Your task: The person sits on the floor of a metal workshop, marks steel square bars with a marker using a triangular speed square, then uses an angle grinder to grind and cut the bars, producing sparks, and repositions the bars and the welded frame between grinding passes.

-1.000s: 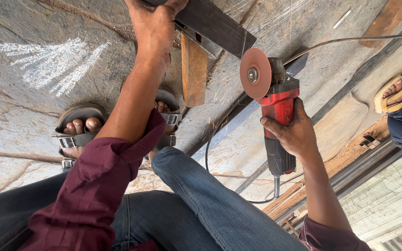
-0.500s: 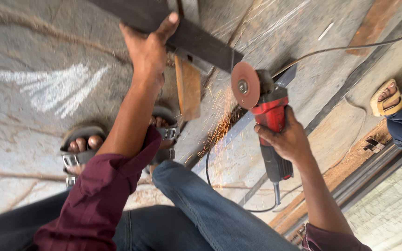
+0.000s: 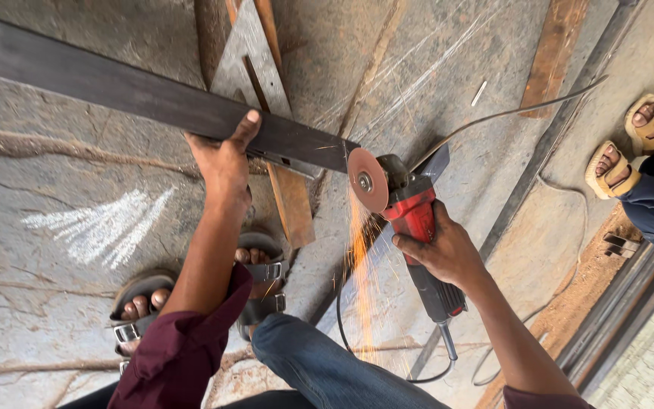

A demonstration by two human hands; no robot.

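Note:
My left hand point(image 3: 225, 160) grips a long dark steel bar point(image 3: 115, 87) that runs across the floor from the upper left. My right hand point(image 3: 440, 250) holds a red and black angle grinder point(image 3: 418, 227). Its disc point(image 3: 366, 180) touches the bar's right end, and orange sparks point(image 3: 359, 265) stream down toward my knee. The bar rests on a wooden block point(image 3: 291, 201). My sandalled feet point(image 3: 198, 299) stand below the bar, partly hidden by my maroon sleeve and jeans.
Another person's sandalled feet point(image 3: 626, 148) and blue trouser leg stand at the right edge. The grinder's cable point(image 3: 509, 113) trails across the concrete floor. A chalk smear point(image 3: 100, 227) marks the floor at left. Wooden strips point(image 3: 554, 53) and metal rails point(image 3: 630, 303) lie at right.
The view has shifted down, so the bar now lies lower in frame. The disc moved from beside the bar's end into contact with it, and the sparks have grown.

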